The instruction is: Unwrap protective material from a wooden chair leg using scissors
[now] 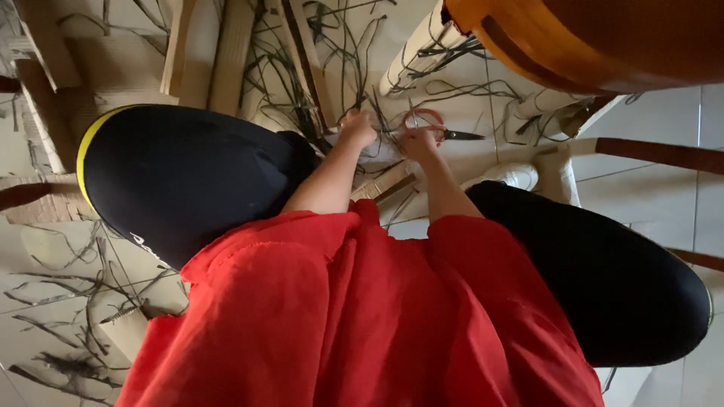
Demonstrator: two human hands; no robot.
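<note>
The right hand (419, 140) is closed through the red loop handles of a pair of scissors (441, 130), blades pointing away to the right, while the left hand (357, 130) pinches a thin pale strip (383, 133) just beside the blades, low between the knees. The strip looks light and limp, likely to flop, so holding it close to the cut suits it. Dark trimmings (75, 301) litter the tiled floor (664, 196).
</note>
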